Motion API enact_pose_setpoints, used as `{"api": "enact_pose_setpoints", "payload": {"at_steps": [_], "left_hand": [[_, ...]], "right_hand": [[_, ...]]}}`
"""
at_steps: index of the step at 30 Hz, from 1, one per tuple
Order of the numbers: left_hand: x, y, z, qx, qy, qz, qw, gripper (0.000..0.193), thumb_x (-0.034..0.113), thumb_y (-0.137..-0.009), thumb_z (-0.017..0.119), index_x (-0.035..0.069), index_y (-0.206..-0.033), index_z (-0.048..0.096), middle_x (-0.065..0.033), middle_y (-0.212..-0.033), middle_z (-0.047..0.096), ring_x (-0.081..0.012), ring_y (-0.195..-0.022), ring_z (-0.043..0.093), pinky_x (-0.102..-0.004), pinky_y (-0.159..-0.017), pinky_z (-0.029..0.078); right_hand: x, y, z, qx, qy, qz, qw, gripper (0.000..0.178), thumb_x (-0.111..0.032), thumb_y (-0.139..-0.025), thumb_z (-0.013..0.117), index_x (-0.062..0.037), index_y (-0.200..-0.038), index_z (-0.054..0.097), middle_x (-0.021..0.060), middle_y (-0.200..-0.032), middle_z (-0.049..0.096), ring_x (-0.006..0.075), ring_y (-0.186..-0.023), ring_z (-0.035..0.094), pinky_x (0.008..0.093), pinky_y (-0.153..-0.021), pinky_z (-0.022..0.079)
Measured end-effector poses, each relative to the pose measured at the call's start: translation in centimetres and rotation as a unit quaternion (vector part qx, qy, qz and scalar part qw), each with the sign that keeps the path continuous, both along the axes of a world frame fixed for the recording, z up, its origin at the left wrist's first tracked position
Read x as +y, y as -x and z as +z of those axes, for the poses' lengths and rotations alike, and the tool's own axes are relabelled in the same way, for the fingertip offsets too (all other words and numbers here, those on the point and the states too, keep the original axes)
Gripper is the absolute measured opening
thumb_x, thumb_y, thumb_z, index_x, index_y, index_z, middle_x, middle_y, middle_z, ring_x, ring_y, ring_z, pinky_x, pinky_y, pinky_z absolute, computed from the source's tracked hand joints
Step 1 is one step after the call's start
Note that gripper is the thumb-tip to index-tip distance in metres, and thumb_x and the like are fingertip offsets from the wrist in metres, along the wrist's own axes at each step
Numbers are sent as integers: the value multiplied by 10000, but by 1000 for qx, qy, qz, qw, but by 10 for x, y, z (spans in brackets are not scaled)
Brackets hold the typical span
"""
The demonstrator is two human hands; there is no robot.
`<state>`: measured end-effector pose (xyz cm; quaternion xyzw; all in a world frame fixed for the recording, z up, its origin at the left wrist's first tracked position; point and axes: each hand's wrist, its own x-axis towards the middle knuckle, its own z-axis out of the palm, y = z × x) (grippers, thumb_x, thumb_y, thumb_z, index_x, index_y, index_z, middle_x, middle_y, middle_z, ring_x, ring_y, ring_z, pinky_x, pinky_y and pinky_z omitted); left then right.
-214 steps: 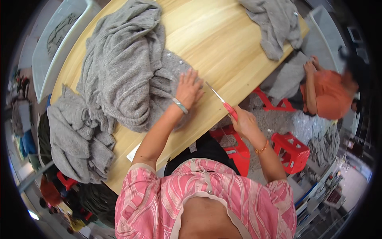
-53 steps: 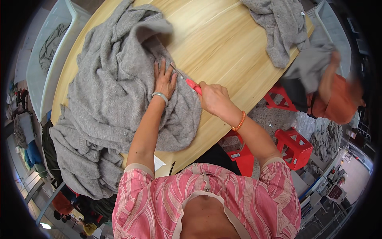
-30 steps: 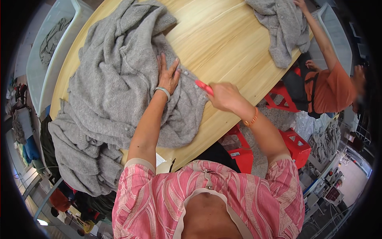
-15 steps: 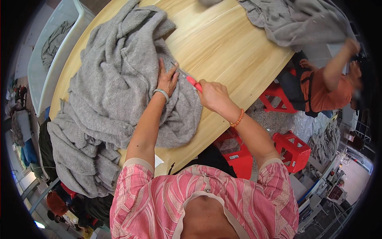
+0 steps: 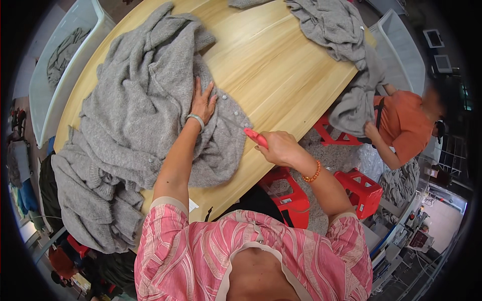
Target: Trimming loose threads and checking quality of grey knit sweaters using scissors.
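In the head view, the person's left hand (image 5: 202,107) lies flat on a gray knit cardigan (image 5: 145,100), its fingers extended and slightly apart, pressing on the cloth without gripping anything visible. The right hand (image 5: 281,149) is closed around the handle of a red-handled pointed tool (image 5: 256,137), whose thin metal end points toward the left hand, over the cardigan's buttoned edge; whether the tip touches the knit cannot be told. Several buttons (image 5: 236,114) dot that edge between the two hands. The cardigan lies bunched on a wooden table (image 5: 266,65), mostly to the left of the left hand and beyond it. Another gray knit garment (image 5: 93,200) hangs over the table edge, nearer the body and left of the left hand. Farther left stands a pale plastic bin (image 5: 70,100). Well to the right of the right hand, a co-worker in an orange top (image 5: 409,128) handles a gray piece (image 5: 351,110); red stools (image 5: 361,193) stand nearer.
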<state>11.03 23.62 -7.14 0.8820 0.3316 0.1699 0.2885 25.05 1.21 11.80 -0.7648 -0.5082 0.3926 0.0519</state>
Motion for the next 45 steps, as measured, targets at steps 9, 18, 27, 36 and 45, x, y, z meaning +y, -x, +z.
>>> {"api": "enact_pose_setpoints", "payload": {"at_steps": [9,18,27,36,45], "left_hand": [[-31,83,47,-80,-18,-30,996,452,115,-802,638,114,-1247,562,-219,-1437,360,-380,-1317,358,-420,-1088,305],[-87,292,113,103,-130,417,894,695,179,-680,764,56,-1309,495,-206,-1349,445,-330,-1238,424,-492,-1019,303],[-115,317,289,-356,425,167,815,435,67,-713,696,-39,-1119,584,-88,-975,665,-148,-906,616,-270,-794,479],[-157,299,301,-35,583,-261,768,319,124,-806,702,-21,-1077,618,-144,-1071,626,-180,-895,612,-297,-800,464],[-179,202,224,-27,299,-60,952,303,164,-828,680,9,-1082,621,-118,-955,638,-217,-892,618,-317,-788,483]], "right_hand": [[-38,47,3,-14,-42,-85,995,276,-271,-867,599,-42,-1022,592,249,-841,633,432,-829,607,490,-705,480],[-43,121,4,-21,-31,34,999,233,-226,-868,590,-62,-1032,564,232,-776,625,433,-760,606,509,-669,467],[16,211,5,6,-76,161,984,154,-167,-830,576,-56,-932,546,194,-763,638,406,-745,619,486,-653,481],[46,171,60,-67,-299,62,950,190,-74,-744,565,-19,-924,542,209,-780,622,413,-799,609,485,-654,482],[37,-34,135,97,-394,-253,878,406,-34,-745,616,59,-1138,573,115,-1085,654,183,-1014,600,325,-918,464]]}}
